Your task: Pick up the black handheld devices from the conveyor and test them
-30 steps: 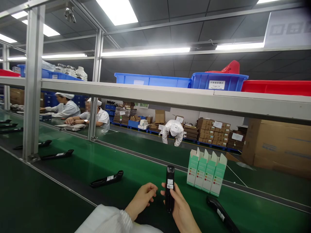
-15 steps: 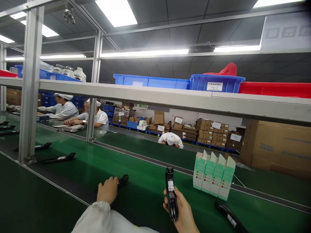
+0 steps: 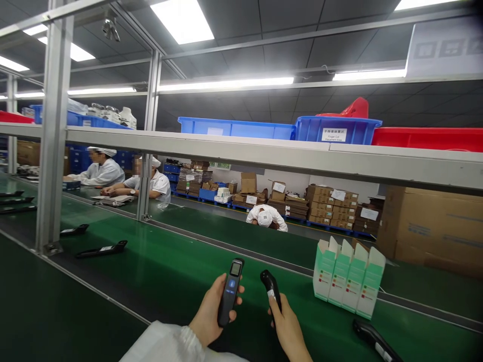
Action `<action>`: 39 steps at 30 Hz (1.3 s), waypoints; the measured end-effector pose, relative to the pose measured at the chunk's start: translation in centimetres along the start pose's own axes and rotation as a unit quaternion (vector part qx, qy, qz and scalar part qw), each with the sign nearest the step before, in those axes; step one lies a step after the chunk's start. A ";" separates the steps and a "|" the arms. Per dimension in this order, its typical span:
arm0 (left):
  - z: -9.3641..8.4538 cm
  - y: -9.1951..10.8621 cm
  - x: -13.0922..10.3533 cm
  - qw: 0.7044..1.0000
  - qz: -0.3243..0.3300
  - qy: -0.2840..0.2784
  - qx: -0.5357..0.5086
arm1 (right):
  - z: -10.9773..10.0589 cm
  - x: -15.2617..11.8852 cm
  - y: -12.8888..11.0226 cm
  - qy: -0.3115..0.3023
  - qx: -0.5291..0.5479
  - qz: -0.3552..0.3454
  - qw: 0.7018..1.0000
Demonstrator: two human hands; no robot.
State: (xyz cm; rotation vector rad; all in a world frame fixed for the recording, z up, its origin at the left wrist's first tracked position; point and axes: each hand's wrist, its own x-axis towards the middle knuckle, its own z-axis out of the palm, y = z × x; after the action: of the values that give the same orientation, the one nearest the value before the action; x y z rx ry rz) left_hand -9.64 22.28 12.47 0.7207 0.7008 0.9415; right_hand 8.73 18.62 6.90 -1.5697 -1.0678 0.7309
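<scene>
Upright in my left hand (image 3: pixel 206 314) is a dark infrared thermometer (image 3: pixel 227 299), its small screen and blue button facing me; the fingers wrap round its body. My right hand (image 3: pixel 290 329) grips a second infrared thermometer (image 3: pixel 268 280), tilted, with a white label showing and its lower part hidden by the hand. The two hands are side by side, apart, over the green conveyor belt (image 3: pixel 169 274). Another black thermometer (image 3: pixel 377 343) lies on the belt to the right of my right hand.
Several open green-and-white cartons (image 3: pixel 349 284) stand in a row at right. More thermometers (image 3: pixel 101 250) lie on the belt at left, near a metal post (image 3: pixel 53 151). A shelf (image 3: pixel 241 151) with blue bins (image 3: pixel 335 131) spans overhead. Co-workers (image 3: pixel 153 183) sit beyond.
My left hand has picked up a thermometer from the belt and brought it right, beside my right hand. The right hand's thermometer has turned and tilted. Cartons and belt items appear shifted right.
</scene>
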 end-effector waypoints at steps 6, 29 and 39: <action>1.8 -1.3 -0.9 0.996 -0.041 -0.064 -0.038 | -2.1 0.4 0.3 0.022 -0.214 0.004 0.976; 2.2 -3.3 -0.3 0.924 0.248 0.040 0.288 | 1.3 -1.7 -2.6 -0.065 0.185 -0.047 0.979; 2.9 -3.4 -1.3 0.950 0.187 -0.019 0.250 | 1.8 -3.2 -4.5 -0.125 0.279 0.016 0.952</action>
State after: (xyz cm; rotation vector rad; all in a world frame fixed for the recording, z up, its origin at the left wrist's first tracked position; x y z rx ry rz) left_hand -6.36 19.13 11.69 1.3517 0.7940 1.1007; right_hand 4.69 16.68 10.56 -1.0266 -0.9069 1.1630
